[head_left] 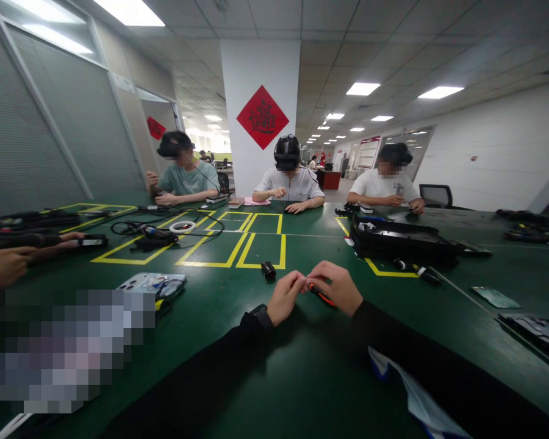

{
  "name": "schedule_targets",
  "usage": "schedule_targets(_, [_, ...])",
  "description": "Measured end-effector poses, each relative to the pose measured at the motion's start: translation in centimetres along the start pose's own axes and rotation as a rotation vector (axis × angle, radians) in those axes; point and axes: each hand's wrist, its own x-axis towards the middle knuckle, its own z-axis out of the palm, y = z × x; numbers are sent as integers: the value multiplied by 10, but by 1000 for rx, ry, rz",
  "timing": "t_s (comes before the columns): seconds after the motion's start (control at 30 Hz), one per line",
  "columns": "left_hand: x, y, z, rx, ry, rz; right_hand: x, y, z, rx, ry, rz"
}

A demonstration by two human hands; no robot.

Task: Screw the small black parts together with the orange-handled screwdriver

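My left hand (pixel 284 297) and my right hand (pixel 337 288) meet over the green table (pixel 238 366), fingertips pinched together and nearly touching. Whatever sits between the fingertips is too small to make out. Below the right fingers shows an orange and black tool handle (pixel 324 297); whether it lies on the table or rests in the hand, I cannot tell. Just beyond my left hand stands a small black cylindrical part (pixel 268 271), apart from the fingers.
A black open case (pixel 402 239) lies at right, near a black connector (pixel 427 275) and cable. Yellow tape (pixel 260 266) marks rectangles ahead. Black cables (pixel 150 235) and a clear plastic bag (pixel 150 283) lie left. A co-worker's hand (pixel 7 266) reaches in there; three people sit opposite.
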Motion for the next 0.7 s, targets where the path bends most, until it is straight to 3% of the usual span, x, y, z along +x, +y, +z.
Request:
schedule_targets(0.13, [1, 5, 3, 74, -12, 30, -9, -10, -4, -112, -51, -89])
schedule_targets(0.23, [2, 8, 4, 183, -25, 59, -9, -13, -4, -165, -50, -48])
schedule_targets(0.33, [1, 9, 4, 351, -51, 98, -6, 3, -13, -186, -23, 16])
schedule_targets(0.47, [1, 2, 3, 622, -38, 143, -26, 67, -59, -293, 25, 217])
schedule_targets(0.6, [3, -16, 3, 781, -131, 136, -90, 153, -128, -660, 382, 554])
schedule_targets(0.7, [4, -27, 2, 815, -225, 94, -135, 196, -170, -925, 459, 677])
